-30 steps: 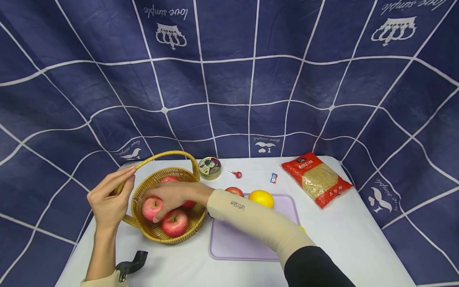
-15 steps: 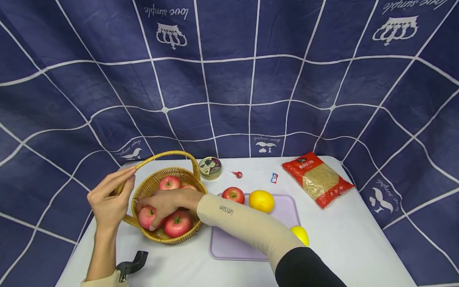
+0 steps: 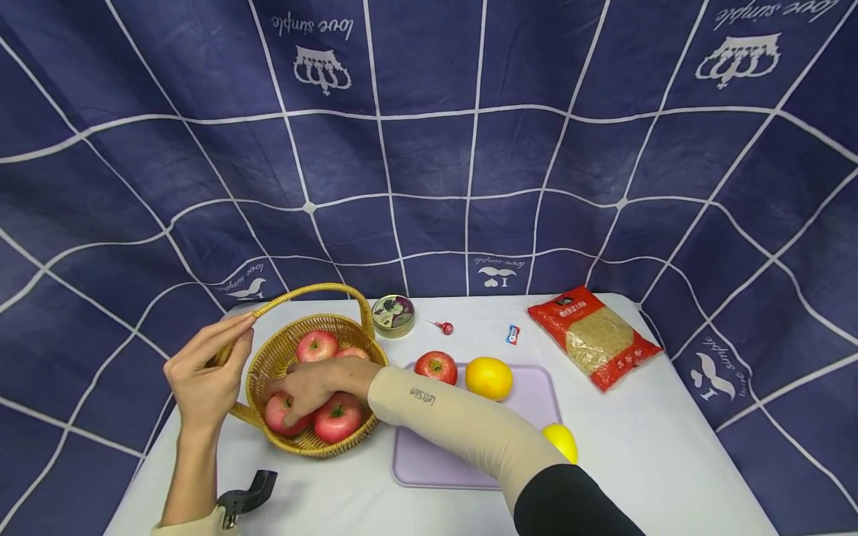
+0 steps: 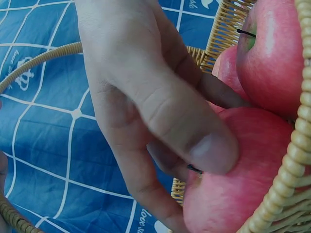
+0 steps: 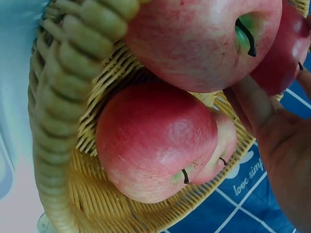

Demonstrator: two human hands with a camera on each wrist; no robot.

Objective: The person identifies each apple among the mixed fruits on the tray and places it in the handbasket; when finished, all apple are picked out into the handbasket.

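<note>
My left hand [image 3: 208, 365] grips the arched handle [image 3: 322, 286] of a wicker basket [image 3: 268, 359], keeping it at the basket's left side. Inside the basket, my right hand [image 3: 304, 391] holds a red apple [image 3: 281, 409] against the left part of the wall. Its thumb lies over the apple's top near the stem in the left wrist view, fingers round the far side. A second apple [image 3: 339, 418] sits to its right, and two more, a rear apple [image 3: 318, 345] and a partly covered apple [image 3: 351, 352], lie behind the wrist.
Right of the basket is a purple tray [image 3: 436, 461] bearing an apple [image 3: 436, 367], a yellow fruit [image 3: 488, 378] and a lemon [image 3: 560, 441]. Farther back are a round tin [image 3: 393, 315], a lollipop [image 3: 445, 327], a small wrapped candy [image 3: 512, 334] and a red bag [image 3: 593, 335].
My right hand has shifted slightly left and lower in the basket with the apple. Its sleeve has drawn away from the tray's apple and lemon. The left hand stays on the handle.
</note>
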